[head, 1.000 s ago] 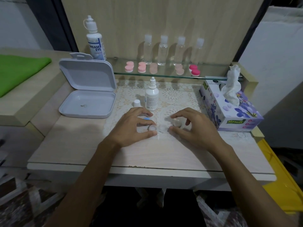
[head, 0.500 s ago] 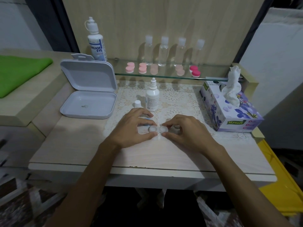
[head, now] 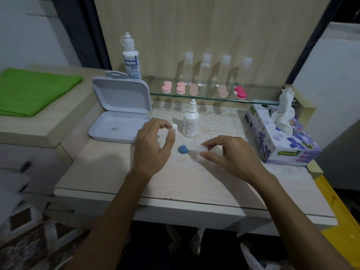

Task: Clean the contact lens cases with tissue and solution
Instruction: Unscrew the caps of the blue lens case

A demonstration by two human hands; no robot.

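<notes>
My right hand (head: 231,154) pinches a clear contact lens case (head: 196,148) between thumb and forefinger, low over the lace mat. A blue cap (head: 183,149) lies on the mat just left of the case. Lifted left of them, my left hand (head: 153,145) has its fingers curled and its thumb and forefinger tips close together beside a small white bottle cap (head: 175,126); whether they grip anything is unclear. The small solution bottle (head: 191,123) stands uncapped behind the case. A tissue box (head: 282,143) with a tissue sticking up sits at the right.
An open white plastic box (head: 118,125) lies at the left. A glass shelf (head: 214,98) behind carries several pink lens cases (head: 180,88), clear bottles (head: 206,71) and a large solution bottle (head: 131,61). A green cloth (head: 33,90) lies far left.
My left hand has let go of the case and risen up and left toward the white cap, uncovering the blue cap. My right hand now holds the case alone.
</notes>
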